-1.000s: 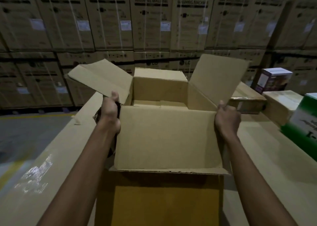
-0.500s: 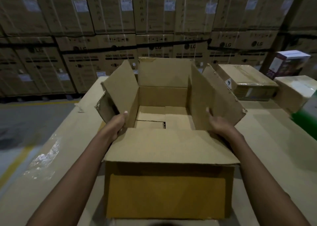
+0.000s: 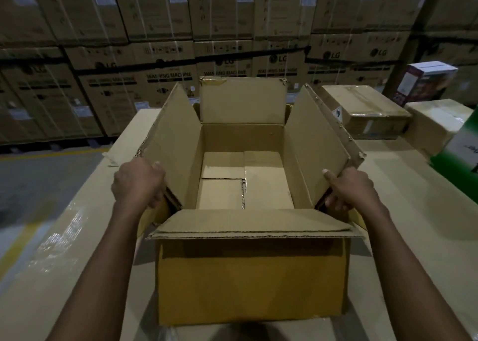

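Note:
An open, empty brown cardboard box [image 3: 251, 281] stands upright on a large flat carton surface [image 3: 64, 263] in front of me. Its far flap stands up and its near flap folds out toward me. My left hand [image 3: 138, 181] grips the near lower corner of the left side flap, with the fingers curled round its edge. My right hand [image 3: 348, 189] grips the near lower corner of the right side flap in the same way. Both side flaps lean outward. The box floor shows only its folded bottom flaps.
A taped brown parcel [image 3: 362, 110], a paler wrapped parcel [image 3: 437, 126], a white and maroon carton [image 3: 424, 82] and a green and white box [image 3: 463, 149] sit at the right. Stacked washing machine cartons [image 3: 181, 30] wall the back. Grey floor with a yellow line [image 3: 33, 185] lies left.
The box came down from a raised, tilted position and now stands flat on the surface. Both hands shifted to the near corners of the side flaps, which have spread outward.

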`<action>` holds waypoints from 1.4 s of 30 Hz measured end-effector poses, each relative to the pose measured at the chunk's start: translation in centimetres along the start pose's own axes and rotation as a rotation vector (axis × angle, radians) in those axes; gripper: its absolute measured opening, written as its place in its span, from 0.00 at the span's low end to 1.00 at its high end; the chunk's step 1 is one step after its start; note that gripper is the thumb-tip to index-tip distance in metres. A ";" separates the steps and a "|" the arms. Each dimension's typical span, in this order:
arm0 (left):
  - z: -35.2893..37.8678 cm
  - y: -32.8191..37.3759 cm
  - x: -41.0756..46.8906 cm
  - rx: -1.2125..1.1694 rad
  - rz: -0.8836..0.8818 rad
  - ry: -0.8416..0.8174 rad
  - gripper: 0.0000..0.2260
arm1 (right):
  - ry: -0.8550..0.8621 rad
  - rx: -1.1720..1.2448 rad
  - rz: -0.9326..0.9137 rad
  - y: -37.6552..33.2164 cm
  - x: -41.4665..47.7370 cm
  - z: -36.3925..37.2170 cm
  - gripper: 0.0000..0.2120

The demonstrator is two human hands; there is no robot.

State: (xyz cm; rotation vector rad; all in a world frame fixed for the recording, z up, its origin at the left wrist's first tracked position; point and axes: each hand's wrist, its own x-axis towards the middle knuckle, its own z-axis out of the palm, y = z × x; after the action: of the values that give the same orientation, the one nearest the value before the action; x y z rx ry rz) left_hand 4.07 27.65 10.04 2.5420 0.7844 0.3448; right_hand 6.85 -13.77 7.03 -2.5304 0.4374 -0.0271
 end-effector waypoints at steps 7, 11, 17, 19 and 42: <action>0.5 8.2 -8.3 -0.383 0.417 -0.109 0.20 | 0.155 0.638 0.012 0.9 -5.3 -3.7 0.40; 4.2 13.9 -14.8 -0.629 0.672 -0.189 0.16 | 0.235 0.881 0.024 3.5 -6.1 -4.0 0.36; 10.2 22.1 -22.8 -0.813 0.886 -0.381 0.21 | 0.224 0.980 0.141 9.3 -4.3 -4.7 0.32; 12.9 24.4 -24.3 -0.761 0.896 -0.466 0.22 | 0.228 1.000 0.170 12.1 -3.2 -5.3 0.31; 37.1 54.3 -29.7 -0.993 0.048 -0.694 0.17 | -0.017 1.079 0.194 37.8 23.3 -17.7 0.28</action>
State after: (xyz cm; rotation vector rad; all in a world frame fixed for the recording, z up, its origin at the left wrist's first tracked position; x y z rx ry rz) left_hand 18.93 -42.49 1.60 1.5530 0.1786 -0.1332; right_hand 15.42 -60.25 -0.14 -1.4243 0.4824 -0.1300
